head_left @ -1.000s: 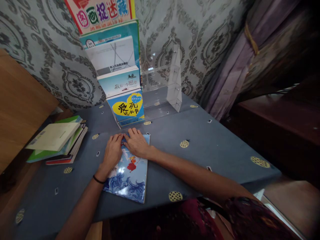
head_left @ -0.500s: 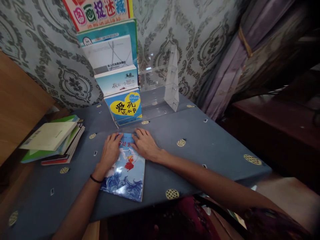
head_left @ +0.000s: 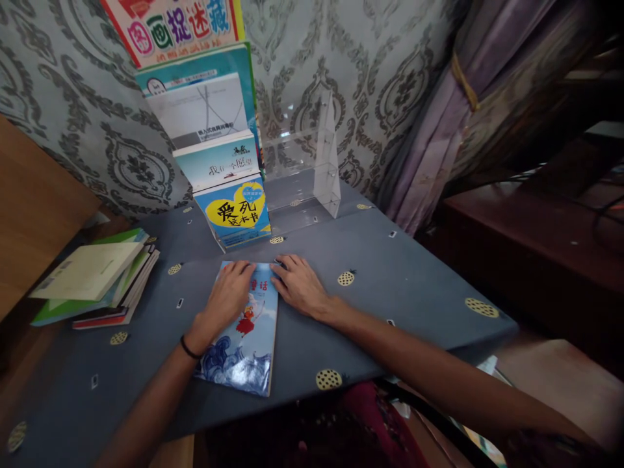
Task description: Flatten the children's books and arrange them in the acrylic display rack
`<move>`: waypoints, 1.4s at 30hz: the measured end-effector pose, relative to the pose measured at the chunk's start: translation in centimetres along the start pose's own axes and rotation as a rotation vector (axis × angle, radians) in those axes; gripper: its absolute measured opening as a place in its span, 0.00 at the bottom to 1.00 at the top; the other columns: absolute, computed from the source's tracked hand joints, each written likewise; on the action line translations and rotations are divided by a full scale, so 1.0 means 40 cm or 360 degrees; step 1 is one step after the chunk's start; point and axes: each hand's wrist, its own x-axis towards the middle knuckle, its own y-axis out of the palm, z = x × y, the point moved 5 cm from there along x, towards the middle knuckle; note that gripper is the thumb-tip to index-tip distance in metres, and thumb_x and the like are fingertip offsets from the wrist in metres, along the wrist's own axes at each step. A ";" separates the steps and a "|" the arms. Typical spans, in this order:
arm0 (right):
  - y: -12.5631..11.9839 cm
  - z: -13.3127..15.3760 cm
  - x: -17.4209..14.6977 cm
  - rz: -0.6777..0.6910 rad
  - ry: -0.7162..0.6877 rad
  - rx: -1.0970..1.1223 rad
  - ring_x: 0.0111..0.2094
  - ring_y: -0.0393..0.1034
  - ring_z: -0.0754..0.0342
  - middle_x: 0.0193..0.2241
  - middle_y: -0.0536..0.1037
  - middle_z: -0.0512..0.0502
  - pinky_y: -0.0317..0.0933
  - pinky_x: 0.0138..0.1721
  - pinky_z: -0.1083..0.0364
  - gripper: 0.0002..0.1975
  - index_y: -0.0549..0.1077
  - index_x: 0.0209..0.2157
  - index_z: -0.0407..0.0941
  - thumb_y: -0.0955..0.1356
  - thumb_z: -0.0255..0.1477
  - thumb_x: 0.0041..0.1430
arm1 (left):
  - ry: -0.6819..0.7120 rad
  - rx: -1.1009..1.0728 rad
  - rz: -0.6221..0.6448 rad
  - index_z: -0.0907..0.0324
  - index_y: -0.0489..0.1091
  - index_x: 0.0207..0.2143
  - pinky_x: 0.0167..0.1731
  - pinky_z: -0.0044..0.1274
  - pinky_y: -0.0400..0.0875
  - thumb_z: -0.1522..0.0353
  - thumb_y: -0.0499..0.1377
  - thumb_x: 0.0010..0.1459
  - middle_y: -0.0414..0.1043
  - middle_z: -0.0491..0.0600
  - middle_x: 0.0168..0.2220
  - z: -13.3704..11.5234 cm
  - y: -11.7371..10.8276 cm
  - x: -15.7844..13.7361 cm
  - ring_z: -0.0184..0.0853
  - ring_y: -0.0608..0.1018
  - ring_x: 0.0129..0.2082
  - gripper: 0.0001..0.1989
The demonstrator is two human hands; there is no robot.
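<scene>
A thin blue book [head_left: 260, 335] with a red-clad figure and waves on its cover lies face up near the table's front edge. My left hand [head_left: 229, 296] rests flat across its upper left part, fingers stretched out and hiding part of the red title. At the book's upper right edge, my right hand [head_left: 303, 287] lies with fingers apart, thumb and fingertips close to the corner. Whether those fingertips touch the cover is hard to tell. Behind the hands stands a clear acrylic book rack [head_left: 327, 159], its left side holding several upright books, with a blue-and-yellow book [head_left: 238, 211] in front.
A loose stack of books [head_left: 90, 270] sits on the table's left, beside a wooden panel [head_left: 41, 201]. Blue-grey cloth with a pineapple print covers the table [head_left: 385, 279]. Patterned wall covering and a purple curtain [head_left: 433, 143] rise behind; a dark red surface [head_left: 531, 240] is at right.
My left hand has slid right over the cover, onto part of the title. My right hand has shifted right, off the cover to its edge. The view has moved slightly.
</scene>
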 end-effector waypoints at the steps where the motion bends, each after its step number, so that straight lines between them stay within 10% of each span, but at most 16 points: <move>1: -0.001 -0.002 0.001 0.0002 0.0004 0.0001 0.56 0.64 0.41 0.55 0.73 0.33 0.61 0.54 0.42 0.16 0.75 0.54 0.40 0.65 0.30 0.69 | 0.0050 -0.0034 -0.0010 0.59 0.67 0.58 0.53 0.36 0.68 0.78 0.48 0.65 0.71 0.55 0.55 -0.019 0.004 0.006 0.42 0.71 0.53 0.22; 27: -0.028 -0.062 0.016 -0.0069 -0.0082 0.0211 0.42 0.74 0.49 0.39 0.82 0.40 0.64 0.48 0.51 0.13 0.81 0.38 0.42 0.63 0.25 0.69 | 0.0070 0.0090 0.0027 0.45 0.59 0.67 0.50 0.37 0.66 0.82 0.48 0.60 0.67 0.54 0.50 -0.071 0.012 0.010 0.45 0.68 0.49 0.37; 42: -0.018 -0.080 0.025 -0.0022 -0.0042 0.0289 0.41 0.74 0.50 0.37 0.83 0.43 0.62 0.47 0.52 0.14 0.81 0.38 0.44 0.62 0.28 0.69 | 0.0267 -0.0204 0.0165 0.46 0.64 0.64 0.62 0.43 0.62 0.84 0.56 0.55 0.60 0.54 0.66 -0.035 0.010 -0.023 0.47 0.65 0.65 0.38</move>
